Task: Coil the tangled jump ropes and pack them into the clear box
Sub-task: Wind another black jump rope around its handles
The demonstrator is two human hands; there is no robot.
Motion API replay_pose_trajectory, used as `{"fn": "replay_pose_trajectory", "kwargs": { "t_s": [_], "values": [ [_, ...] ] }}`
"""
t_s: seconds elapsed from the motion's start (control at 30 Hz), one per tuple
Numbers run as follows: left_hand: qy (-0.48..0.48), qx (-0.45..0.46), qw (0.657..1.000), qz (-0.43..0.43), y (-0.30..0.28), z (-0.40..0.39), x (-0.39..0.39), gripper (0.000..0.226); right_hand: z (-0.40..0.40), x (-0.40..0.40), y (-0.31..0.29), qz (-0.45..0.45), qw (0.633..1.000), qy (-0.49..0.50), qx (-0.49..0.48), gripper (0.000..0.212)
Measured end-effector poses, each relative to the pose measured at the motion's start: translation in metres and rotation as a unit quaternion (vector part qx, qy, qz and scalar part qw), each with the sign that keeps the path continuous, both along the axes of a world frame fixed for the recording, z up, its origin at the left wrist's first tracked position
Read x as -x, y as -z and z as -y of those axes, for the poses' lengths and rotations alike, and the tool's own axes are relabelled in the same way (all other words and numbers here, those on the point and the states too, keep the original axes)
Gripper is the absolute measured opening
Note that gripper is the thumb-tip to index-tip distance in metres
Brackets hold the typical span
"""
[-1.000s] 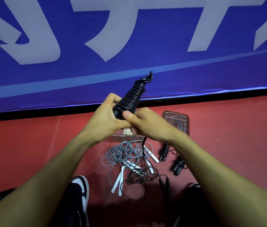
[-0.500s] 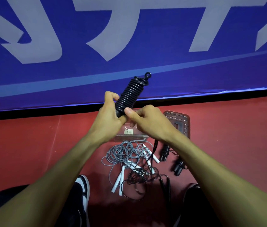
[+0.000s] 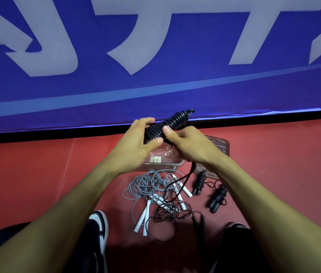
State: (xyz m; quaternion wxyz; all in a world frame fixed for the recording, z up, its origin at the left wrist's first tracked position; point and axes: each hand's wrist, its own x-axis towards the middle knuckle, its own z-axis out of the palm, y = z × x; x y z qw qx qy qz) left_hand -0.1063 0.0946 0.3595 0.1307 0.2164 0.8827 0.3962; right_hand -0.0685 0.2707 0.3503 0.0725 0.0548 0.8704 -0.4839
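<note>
Black rope bundle (image 3: 166,126) has tipped from nearly upright to almost level, gripped by left hand (image 3: 138,144) and right hand (image 3: 188,145) right above the clear box (image 3: 177,161) (tail dangling), so packing looks close.

Black rope bundle (image 3: 167,126) wound tight around its handles, tilted up to the far right, tail dangling toward the floor. I hold it over the clear box (image 3: 177,164), open, on the red floor. Near it: grey rope (image 3: 147,184) tangled, white handles; loose black rope (image 3: 172,212) overlapping. Right: two coiled black ropes (image 3: 200,183) (image 3: 217,198), lying beside the lid (image 3: 221,144).
</note>
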Motion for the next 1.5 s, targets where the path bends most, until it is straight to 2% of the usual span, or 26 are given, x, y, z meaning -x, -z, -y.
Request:
{"fn": "replay_pose_trajectory", "kwargs": {
  "t_s": [0.07, 0.2, 0.33, 0.43, 0.5, 0.57, 0.63, 0.77, 0.93, 1.03, 1.1, 1.23, 1.3, 1.4, 1.5],
  "values": [
    [-0.014, 0.007, 1.0, -0.023, 0.001, -0.002, -0.001, 0.062, 0.002, -0.001, 0.0, -0.017, 0.999, -0.003, -0.035, 0.071],
    [-0.055, 0.004, 0.997, -0.046, 0.001, -0.005, -0.002, 0.044, 0.008, -0.002, 0.0, -0.061, 0.997, -0.005, -0.05, 0.065],
    [-0.091, -0.033, 0.995, -0.037, 0.003, -0.005, -0.003, 0.053, 0.009, -0.002, 0.0, -0.079, 0.996, -0.018, -0.03, 0.052],
    [-0.075, -0.112, 0.988, 0.07, 0.0, -0.003, -0.004, 0.055, 0.009, -0.001, 0.0, -0.083, 0.996, -0.029, 0.003, 0.046],
    [-0.045, -0.217, 0.958, 0.183, -0.002, 0.0, -0.004, 0.047, 0.007, 0.0, 0.0, -0.088, 0.995, -0.035, 0.014, 0.046],
    [0.004, -0.262, 0.933, 0.248, -0.004, 0.0, -0.005, 0.03, 0.005, -0.002, 0.001, -0.09, 0.995, -0.038, 0.011, 0.049],
    [0.017, -0.247, 0.944, 0.218, -0.003, -0.002, -0.006, 0.023, 0.005, -0.004, 0.001, -0.086, 0.996, -0.026, -0.012, 0.054],
    [-0.045, -0.206, 0.969, 0.125, 0.002, -0.001, -0.001, 0.03, 0.006, -0.005, -0.001, -0.081, 0.993, -0.004, -0.088, 0.063],
    [-0.068, -0.15, 0.985, 0.05, 0.007, -0.001, 0.002, 0.034, 0.011, -0.005, -0.004, -0.096, 0.994, -0.002, -0.049, 0.065],
    [-0.05, -0.185, 0.976, 0.102, 0.005, -0.006, -0.002, 0.023, 0.008, -0.004, -0.003, -0.089, 0.995, 0.006, -0.042, 0.054],
    [-0.037, -0.225, 0.96, 0.16, 0.007, -0.008, -0.003, 0.029, 0.006, -0.003, -0.002, -0.069, 0.996, 0.012, -0.048, 0.054],
    [0.003, -0.212, 0.966, 0.15, 0.007, -0.004, -0.004, 0.029, 0.005, -0.004, 0.0, -0.059, 0.996, 0.002, -0.065, 0.06],
    [0.016, -0.229, 0.958, 0.172, 0.008, -0.002, -0.002, 0.026, 0.004, -0.005, 0.0, -0.061, 0.996, -0.004, -0.07, 0.06],
    [0.017, -0.262, 0.942, 0.208, 0.005, 0.0, 0.0, 0.026, 0.002, -0.005, -0.003, -0.051, 0.997, -0.021, -0.061, 0.052],
    [0.016, -0.239, 0.949, 0.206, 0.005, 0.003, 0.002, 0.023, -0.001, -0.007, -0.004, -0.045, 0.996, -0.025, -0.071, 0.049]
  ]
}}
